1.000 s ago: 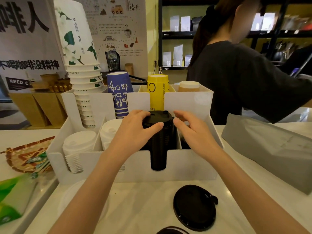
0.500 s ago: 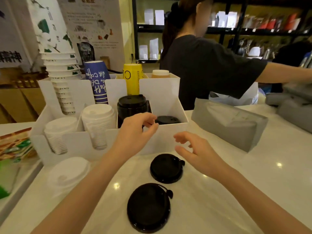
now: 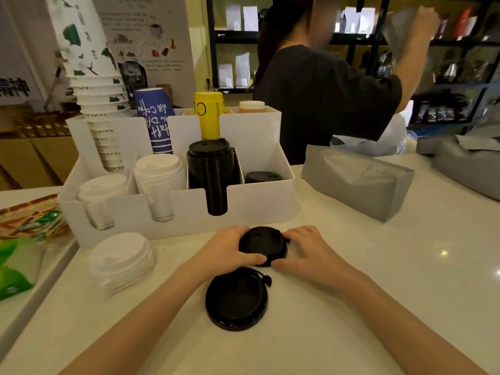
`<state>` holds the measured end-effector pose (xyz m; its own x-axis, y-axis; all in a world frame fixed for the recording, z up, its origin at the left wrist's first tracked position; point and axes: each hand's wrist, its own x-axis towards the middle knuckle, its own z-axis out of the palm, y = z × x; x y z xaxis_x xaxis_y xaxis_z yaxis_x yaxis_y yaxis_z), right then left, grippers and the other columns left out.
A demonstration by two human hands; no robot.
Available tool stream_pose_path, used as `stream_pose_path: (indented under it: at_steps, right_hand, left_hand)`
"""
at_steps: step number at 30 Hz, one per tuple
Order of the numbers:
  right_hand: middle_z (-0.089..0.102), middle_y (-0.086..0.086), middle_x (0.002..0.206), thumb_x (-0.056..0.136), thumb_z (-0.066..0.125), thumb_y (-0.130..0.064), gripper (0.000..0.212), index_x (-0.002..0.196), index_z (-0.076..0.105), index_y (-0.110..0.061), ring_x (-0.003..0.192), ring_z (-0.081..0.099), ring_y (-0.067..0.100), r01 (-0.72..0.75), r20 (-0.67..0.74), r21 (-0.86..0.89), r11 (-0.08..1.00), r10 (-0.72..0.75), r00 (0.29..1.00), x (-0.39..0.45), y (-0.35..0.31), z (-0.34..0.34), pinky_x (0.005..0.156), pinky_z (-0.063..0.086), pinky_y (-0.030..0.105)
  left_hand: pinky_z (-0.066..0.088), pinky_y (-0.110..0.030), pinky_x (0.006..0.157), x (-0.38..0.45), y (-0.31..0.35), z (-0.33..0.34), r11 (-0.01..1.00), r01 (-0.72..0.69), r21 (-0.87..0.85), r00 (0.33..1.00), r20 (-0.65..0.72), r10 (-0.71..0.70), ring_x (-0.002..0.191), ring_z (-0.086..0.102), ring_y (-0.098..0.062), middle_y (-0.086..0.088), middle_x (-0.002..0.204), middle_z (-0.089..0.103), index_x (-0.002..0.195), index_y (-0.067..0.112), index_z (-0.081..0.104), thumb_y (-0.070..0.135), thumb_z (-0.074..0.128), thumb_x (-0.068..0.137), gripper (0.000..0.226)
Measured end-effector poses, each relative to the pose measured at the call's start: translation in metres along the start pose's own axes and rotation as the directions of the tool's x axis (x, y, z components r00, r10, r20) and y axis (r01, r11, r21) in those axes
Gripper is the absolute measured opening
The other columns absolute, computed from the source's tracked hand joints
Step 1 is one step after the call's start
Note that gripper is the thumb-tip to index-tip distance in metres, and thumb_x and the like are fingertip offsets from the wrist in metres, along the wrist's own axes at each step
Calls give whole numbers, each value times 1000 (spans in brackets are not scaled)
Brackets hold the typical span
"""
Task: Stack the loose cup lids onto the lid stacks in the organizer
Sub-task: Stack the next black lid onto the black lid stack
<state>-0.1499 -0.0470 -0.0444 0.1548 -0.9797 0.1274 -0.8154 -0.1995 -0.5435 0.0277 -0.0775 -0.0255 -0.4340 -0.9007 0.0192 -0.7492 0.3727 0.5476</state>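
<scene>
A small black lid lies on the white counter just in front of the white organizer. My left hand and my right hand grip it from both sides. A larger black lid lies nearer to me, untouched. A short pile of white lids sits loose on the counter at the left. Inside the organizer stand a tall black lid stack, two white lid stacks, and a low black lid stack in the right compartment.
Paper cup stacks fill the organizer's back row. A grey pouch lies on the counter to the right. A person in a dark shirt works behind the counter. Green packets sit on a tray at the left.
Both hands have come back from the tall black stack in the organizer, dropped to the counter and closed around the small black lid.
</scene>
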Motion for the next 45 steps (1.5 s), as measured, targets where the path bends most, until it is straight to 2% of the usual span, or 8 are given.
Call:
stream_pose_path:
  at_steps: [13,18,22,26,30,34,38,45]
  right_hand:
    - [50,-13,115,77,61,-44,48,121,51,-28,113,33,2,94,-196,102,990,-73,978,0,-6,-15,88,28,18]
    - [44,-29,102,75,62,-45,36,108,47,-41,107,37,-2,194,-260,164,967,-148,954,3,-28,-40,83,31,7]
    - [42,-27,103,76,62,-41,47,120,48,-32,107,35,-1,234,-273,142,962,-190,943,21,-48,-58,88,30,15]
    - [33,-38,93,77,61,-41,47,120,49,-30,104,35,0,286,-301,113,952,-241,923,51,-60,-69,78,27,5]
    - [31,-40,94,78,58,-42,43,119,47,-34,101,35,-2,308,-300,166,937,-250,921,81,-68,-73,82,27,13]
    - [39,-38,98,79,58,-43,31,104,41,-49,99,37,-12,363,-288,266,893,-286,914,113,-77,-71,83,27,12]
    - [44,-18,118,82,56,-37,42,122,45,-35,116,35,4,342,-270,366,866,-253,929,140,-80,-61,94,27,24]
    - [44,-15,122,83,56,-32,48,129,42,-30,119,34,5,342,-242,408,847,-261,935,164,-83,-43,97,27,25]
  left_hand:
    - [38,-21,84,-1,8,-15,988,-133,-74,969,-220,114,109,49,-11,2,125,56,124,22,48,38,74,65,66]
    - [41,-20,80,-8,19,-41,969,-230,-89,890,-422,172,101,50,-8,10,111,57,118,27,51,42,75,60,65]
    - [43,-11,75,-2,21,-58,963,-252,-94,826,-539,163,102,52,-9,9,108,57,117,26,53,40,76,60,64]
    - [43,-9,72,11,21,-77,960,-249,-125,782,-611,123,101,53,-10,7,108,58,117,25,53,39,77,60,63]
    - [45,-12,75,25,17,-98,946,-267,-181,746,-660,85,102,54,-11,6,109,60,117,23,53,37,77,60,62]
    - [47,-13,78,41,7,-111,942,-272,-196,690,-722,49,104,55,-9,6,110,61,117,21,54,35,76,61,61]
    - [44,-9,77,54,-3,-116,951,-248,-188,637,-771,14,103,55,-7,6,111,63,116,20,55,34,75,64,58]
    - [43,-21,84,64,-20,-118,964,-150,-220,660,-748,-68,104,54,-10,4,110,62,114,19,55,35,74,66,54]
